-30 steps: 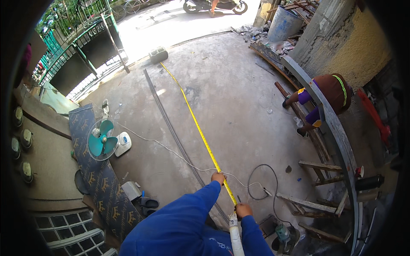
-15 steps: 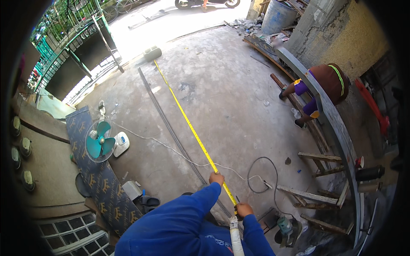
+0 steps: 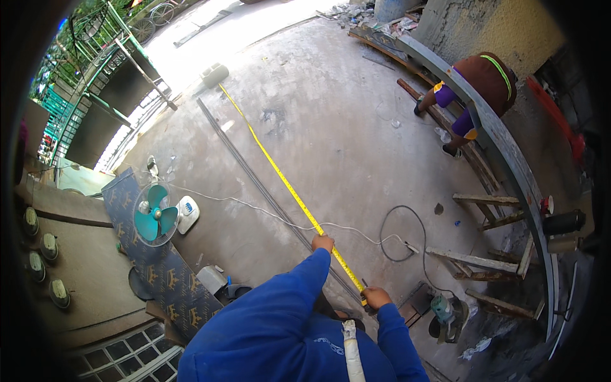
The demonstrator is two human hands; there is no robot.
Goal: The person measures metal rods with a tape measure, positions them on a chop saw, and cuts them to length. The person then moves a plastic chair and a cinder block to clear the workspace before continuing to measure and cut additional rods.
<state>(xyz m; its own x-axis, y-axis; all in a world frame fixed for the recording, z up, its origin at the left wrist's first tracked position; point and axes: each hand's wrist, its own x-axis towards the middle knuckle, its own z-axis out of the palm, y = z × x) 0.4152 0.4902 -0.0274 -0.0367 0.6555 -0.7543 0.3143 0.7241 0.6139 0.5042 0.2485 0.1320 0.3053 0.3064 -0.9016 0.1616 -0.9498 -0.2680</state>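
Note:
A yellow tape measure blade (image 3: 296, 198) stretches from a grey block (image 3: 214, 75) at the far end of the concrete floor back to my body. My left hand (image 3: 323, 242) is closed on the blade partway along it. Lower and to the right, my right hand (image 3: 377, 297) is closed at the near end of the tape measure, where a dark case partly shows below the fingers. A thin dark stick pokes up beside that hand; I cannot make out its kind. Long dark metal bars (image 3: 248, 171) lie on the floor left of the blade.
A fan (image 3: 156, 215) with teal blades lies at left on a dark printed board (image 3: 168, 280). A white cord (image 3: 242, 202) crosses under the blade. At right are wooden trestles (image 3: 474, 260), a long grey beam (image 3: 509, 162), a teal power tool (image 3: 443, 309) and a bent-over person (image 3: 487, 86).
The view has tilted down slightly and shifted, so the street side shows less. Both hands keep their hold on the tape measure, and the blade stays stretched to the block.

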